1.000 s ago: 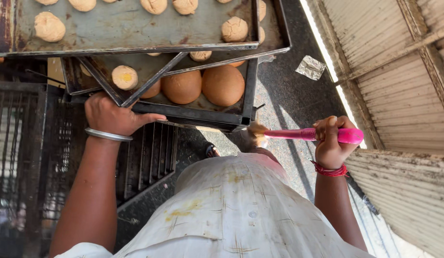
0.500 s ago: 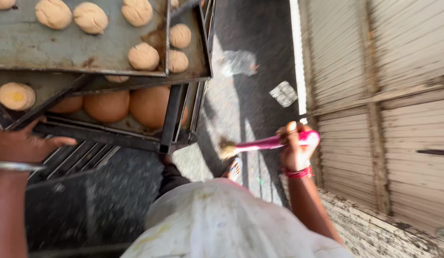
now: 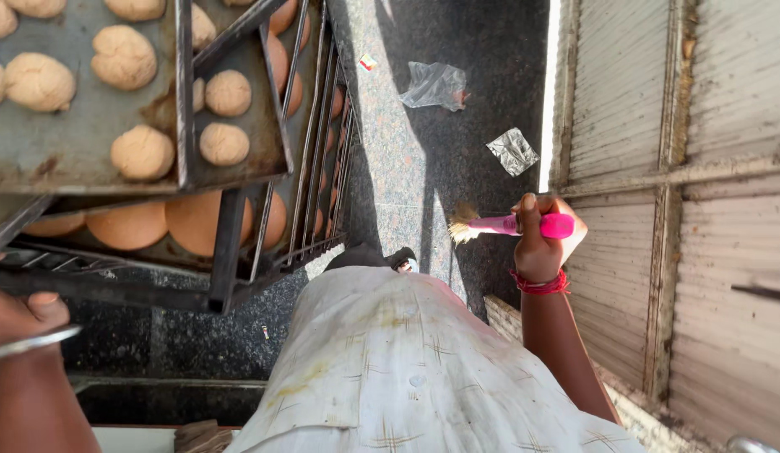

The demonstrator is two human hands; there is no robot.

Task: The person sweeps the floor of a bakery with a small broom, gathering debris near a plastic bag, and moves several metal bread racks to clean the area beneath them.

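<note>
Metal rack (image 3: 231, 243) at left, stacked with trays of pale dough rounds (image 3: 143, 151) above browner buns (image 3: 126, 225). Right hand (image 3: 543, 239) fisted round pink brush (image 3: 512, 225), away from rack over floor. Left hand (image 3: 21, 315) near rack's edge, grip unclear. Seemingly mid-glazing; needs brush carried back over dough.

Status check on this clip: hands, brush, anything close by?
Right hand gripping pink brush, bristles pointing left, over the stone floor. Left hand low at frame edge, holding nothing visible. Metal rack of buns beside it.
</note>
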